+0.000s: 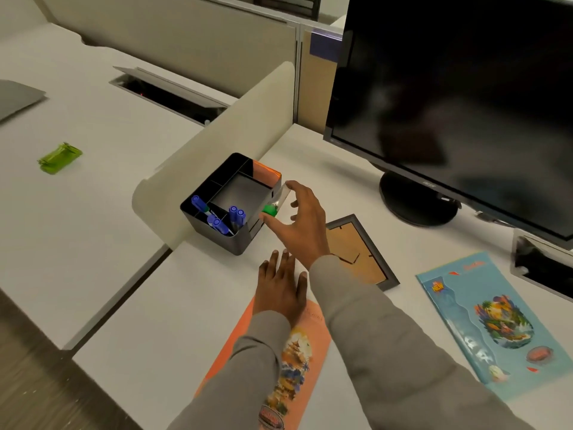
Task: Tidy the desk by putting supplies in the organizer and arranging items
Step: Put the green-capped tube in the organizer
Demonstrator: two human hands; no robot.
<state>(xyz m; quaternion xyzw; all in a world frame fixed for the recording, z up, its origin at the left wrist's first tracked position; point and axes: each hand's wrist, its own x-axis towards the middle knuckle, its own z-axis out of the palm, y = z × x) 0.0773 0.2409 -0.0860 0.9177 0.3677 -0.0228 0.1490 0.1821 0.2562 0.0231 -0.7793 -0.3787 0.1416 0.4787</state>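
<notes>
Green-capped marker (274,203) pinched in right hand (302,225) beside organizer (229,206); left hand (280,290) flat, empty.

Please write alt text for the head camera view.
A person's right hand holds a green-capped marker beside a black desk organizer containing blue-capped markers, while the left hand rests flat on an orange brochure.

A single head-worn wide-angle view looks forward and steeply down from close above the tabletop (173,305). Both hands (297,225) sit near frame centre, with sleeves running in from the bottom edge toward them.
</notes>
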